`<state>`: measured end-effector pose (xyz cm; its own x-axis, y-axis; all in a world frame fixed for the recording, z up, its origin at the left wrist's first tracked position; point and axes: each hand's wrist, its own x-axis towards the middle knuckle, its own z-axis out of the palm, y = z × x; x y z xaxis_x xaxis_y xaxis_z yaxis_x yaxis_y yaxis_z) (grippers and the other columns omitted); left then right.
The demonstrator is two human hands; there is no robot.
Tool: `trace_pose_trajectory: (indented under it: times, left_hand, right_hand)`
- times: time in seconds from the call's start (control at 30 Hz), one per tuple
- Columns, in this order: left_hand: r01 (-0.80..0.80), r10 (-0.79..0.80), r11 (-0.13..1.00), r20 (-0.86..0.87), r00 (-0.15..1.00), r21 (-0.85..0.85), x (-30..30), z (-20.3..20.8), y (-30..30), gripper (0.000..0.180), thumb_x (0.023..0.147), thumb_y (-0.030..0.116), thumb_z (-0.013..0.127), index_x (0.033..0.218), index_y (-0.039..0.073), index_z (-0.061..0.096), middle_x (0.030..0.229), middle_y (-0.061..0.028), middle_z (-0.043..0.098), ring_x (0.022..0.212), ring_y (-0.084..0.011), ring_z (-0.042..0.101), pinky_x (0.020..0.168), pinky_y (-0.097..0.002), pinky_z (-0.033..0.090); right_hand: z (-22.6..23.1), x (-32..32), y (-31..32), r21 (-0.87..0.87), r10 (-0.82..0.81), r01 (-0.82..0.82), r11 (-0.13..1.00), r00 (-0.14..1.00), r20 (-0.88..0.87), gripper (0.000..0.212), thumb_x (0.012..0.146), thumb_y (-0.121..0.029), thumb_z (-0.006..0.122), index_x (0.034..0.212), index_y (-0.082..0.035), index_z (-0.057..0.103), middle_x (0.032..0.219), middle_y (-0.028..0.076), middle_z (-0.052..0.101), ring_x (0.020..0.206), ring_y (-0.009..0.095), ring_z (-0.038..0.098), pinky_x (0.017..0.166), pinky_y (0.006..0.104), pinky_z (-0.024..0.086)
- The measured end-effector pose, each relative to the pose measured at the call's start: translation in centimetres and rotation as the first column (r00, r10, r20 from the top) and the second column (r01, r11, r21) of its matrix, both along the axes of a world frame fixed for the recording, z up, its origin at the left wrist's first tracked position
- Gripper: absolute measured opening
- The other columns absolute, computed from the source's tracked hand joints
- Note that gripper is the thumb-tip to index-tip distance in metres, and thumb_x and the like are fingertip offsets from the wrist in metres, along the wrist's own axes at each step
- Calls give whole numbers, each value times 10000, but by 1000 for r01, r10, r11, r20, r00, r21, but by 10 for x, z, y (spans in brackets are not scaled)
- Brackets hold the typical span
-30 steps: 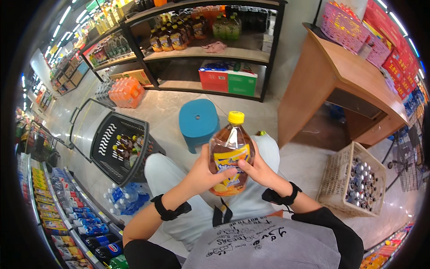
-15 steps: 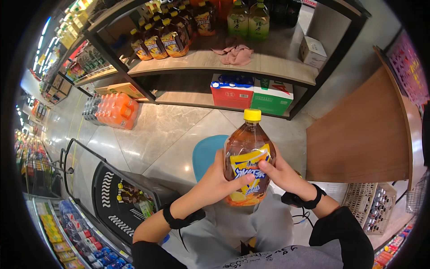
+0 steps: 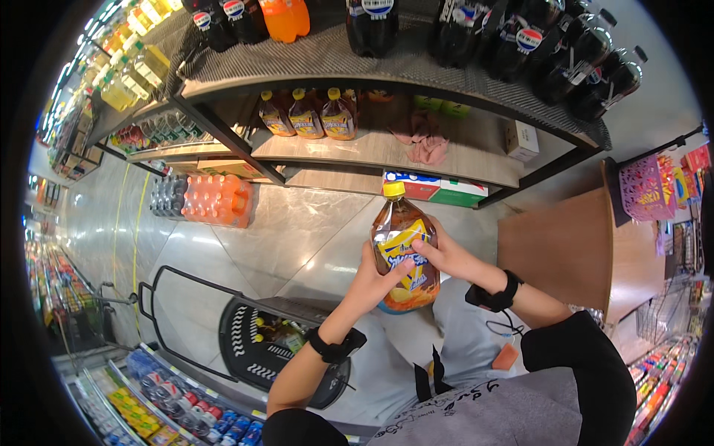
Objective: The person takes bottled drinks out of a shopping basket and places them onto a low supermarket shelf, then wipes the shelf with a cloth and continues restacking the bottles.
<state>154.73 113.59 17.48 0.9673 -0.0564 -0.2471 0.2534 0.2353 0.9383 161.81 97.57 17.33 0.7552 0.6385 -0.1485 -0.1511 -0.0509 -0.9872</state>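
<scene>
Two hands around one bottle (image 3: 399,236), others on the shelf and in the basket

The fingers of the left hand (image 3: 377,284) and the right hand (image 3: 448,256) are wrapped around opposite sides of the bottle, with both thumbs pressed on its printed front. Nothing else is in either grasp. The bottle is in front of the body, above the lap, and clear of every shelf. A sliver of something blue (image 3: 387,306) shows at its base; whether they touch cannot be told.

Its long axis runs away from the person, leaning slightly left toward the top. The yellow cap (image 3: 393,189) is at the far end, toward the shelf rack; the base is nearest the lap, and the label faces the wearer. How steeply it tilts is hard to judge from this view.

Judging by how things lie, the work looks partway along. The bottle is picked up and firmly held but not set down anywhere. Ahead, similar bottles (image 3: 338,119) stand in a front row on the middle shelf (image 3: 357,154), left of a crumpled pink cloth (image 3: 427,141). Down to the left, more yellow-capped bottles (image 3: 279,329) lie in the black basket (image 3: 236,357), seemingly left to handle; their full count is hidden.
</scene>
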Motion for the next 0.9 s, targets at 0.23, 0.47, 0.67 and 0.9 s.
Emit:
trace_pose_trajectory:
  times: [0.23, 0.47, 0.67, 0.9]
  left_hand:
    - [97, -98, 995, -75, 992, -7, 57, 87, 35, 660, 799, 204, 620, 1259, -2, 193, 1162, -114, 432, 1079, -172, 438, 896, -306, 391]
    - [86, -82, 994, -60, 995, 62, 124, 99, -3, 688, 767, 226, 659, 1221, -18, 203, 1159, -149, 427, 1068, -184, 443, 892, -309, 394]
    - [66, -67, 998, -91, 994, -15, 180, 41, -16, 714, 764, 178, 660, 1242, -11, 165, 1161, -137, 416, 1071, -186, 437, 892, -324, 398]
    - [125, -149, 970, 106, 983, 206, 221, -50, -13, 674, 767, 124, 648, 1228, 4, 172, 1159, -132, 425, 1055, -175, 454, 883, -321, 406]
  right_hand:
    - [93, 54, 27, -10, 7, -8, 1000, 997, -75, 628, 855, -262, 533, 1274, 50, 183, 1224, 169, 366, 1110, 186, 394, 917, 305, 358]
    - [102, 134, -11, 116, 132, -113, 987, 976, -172, 629, 855, -141, 520, 1313, -14, 107, 1274, 130, 303, 1079, 180, 437, 898, 302, 388]
    - [43, 195, -24, 115, 189, -169, 979, 963, -191, 632, 840, -130, 550, 1291, 0, 126, 1245, 127, 342, 1145, 173, 368, 921, 300, 371]
    - [-70, 230, -27, 74, 144, -174, 982, 942, 303, 688, 818, -177, 588, 1292, 3, 123, 1251, 165, 339, 1144, 207, 372, 947, 325, 326]
